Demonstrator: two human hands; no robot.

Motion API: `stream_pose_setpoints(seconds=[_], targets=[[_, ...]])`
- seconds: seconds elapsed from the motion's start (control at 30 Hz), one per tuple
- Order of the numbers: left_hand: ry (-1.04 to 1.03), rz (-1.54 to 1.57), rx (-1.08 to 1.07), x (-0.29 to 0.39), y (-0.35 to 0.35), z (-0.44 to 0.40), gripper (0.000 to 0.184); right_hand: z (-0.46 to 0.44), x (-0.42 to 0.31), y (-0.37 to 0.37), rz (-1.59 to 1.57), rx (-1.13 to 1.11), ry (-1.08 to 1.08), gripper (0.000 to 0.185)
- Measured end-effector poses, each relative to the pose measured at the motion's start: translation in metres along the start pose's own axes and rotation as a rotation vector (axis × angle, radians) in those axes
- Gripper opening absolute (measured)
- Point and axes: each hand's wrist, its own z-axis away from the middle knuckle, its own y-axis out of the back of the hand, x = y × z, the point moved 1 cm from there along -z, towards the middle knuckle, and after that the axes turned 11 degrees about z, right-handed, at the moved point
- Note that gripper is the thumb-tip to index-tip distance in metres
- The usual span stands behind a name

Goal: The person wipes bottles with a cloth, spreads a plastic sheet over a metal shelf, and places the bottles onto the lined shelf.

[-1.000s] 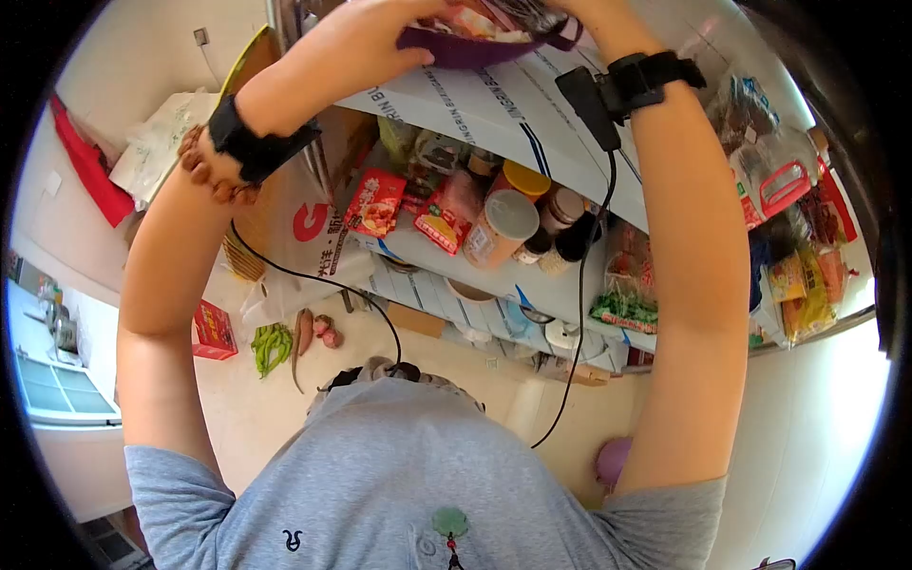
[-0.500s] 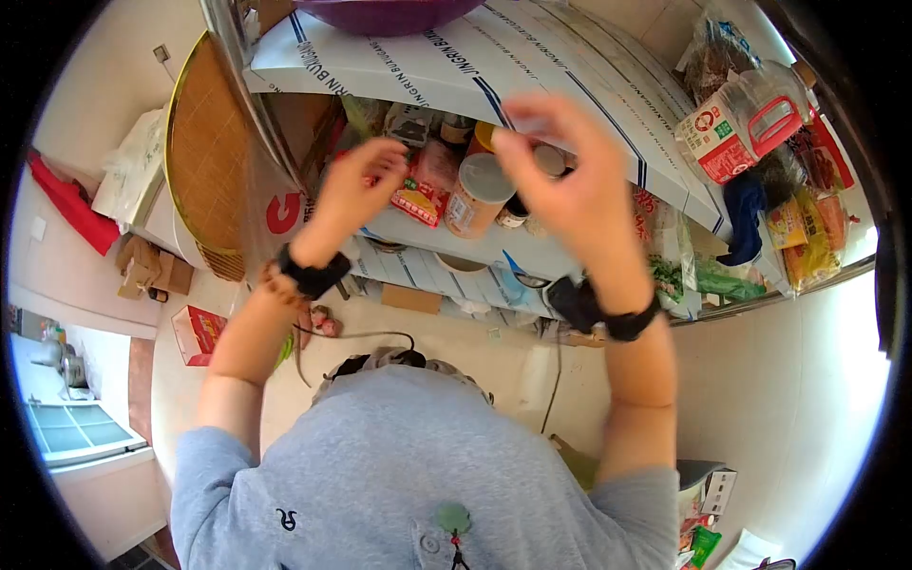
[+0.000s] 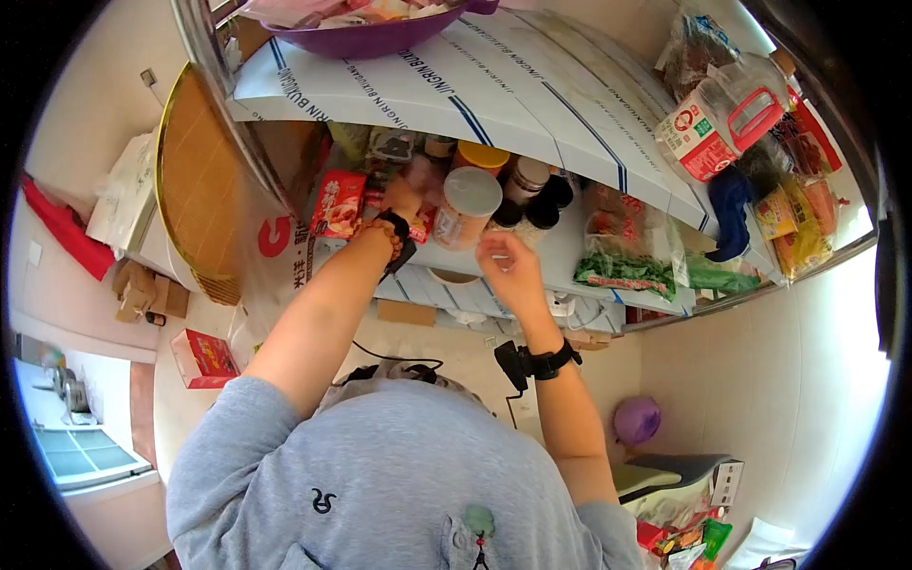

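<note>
My left hand [image 3: 401, 197] reaches into the shelf under the upper board, among packets beside a red packet [image 3: 339, 203]. Its fingers are blurred and partly hidden, so their grip does not show. Right of it stands a large clear jar [image 3: 469, 204] with a pale lid and orange-brown contents. My right hand [image 3: 511, 274] is in front of the shelf, just below and right of that jar, fingers loosely bent and apart, nothing visible in them. Behind the jar are a yellow-lidded container [image 3: 482, 157] and several dark-lidded jars [image 3: 542, 211].
Above lies the film-covered upper shelf [image 3: 532, 104] with a purple basin [image 3: 370, 38]. Bagged goods [image 3: 622, 271] fill the right of the lower shelf. A plastic jug [image 3: 703, 133] with a red handle stands at upper right. A metal post [image 3: 214, 57] rises at left.
My left hand has gone deeper into the shelf. My right hand has dropped from the upper board's edge to below the large jar. The view has shifted slightly, showing more of the basin.
</note>
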Motion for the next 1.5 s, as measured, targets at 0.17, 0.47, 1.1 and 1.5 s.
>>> stream_pose_setpoints(seconds=[0.17,0.47,1.1,1.5], targets=[[-0.115,-0.085,0.116,-0.014,0.006,0.000,0.049,0.002,0.010,0.006,-0.021,-0.040,-0.042,0.020],[0.038,0.450,-0.006,-0.033,-0.003,-0.018,0.043,-0.028,0.038,-0.031,-0.088,-0.110,-0.014,0.023],[0.401,1.110,-0.299,-0.002,0.065,0.048,0.029,-0.035,0.059,-0.040,0.383,0.136,0.147,0.067],[0.220,1.297,-0.100,-0.010,0.095,0.119,0.030,0.006,0.084,-0.137,0.801,-0.408,0.606,0.052]])
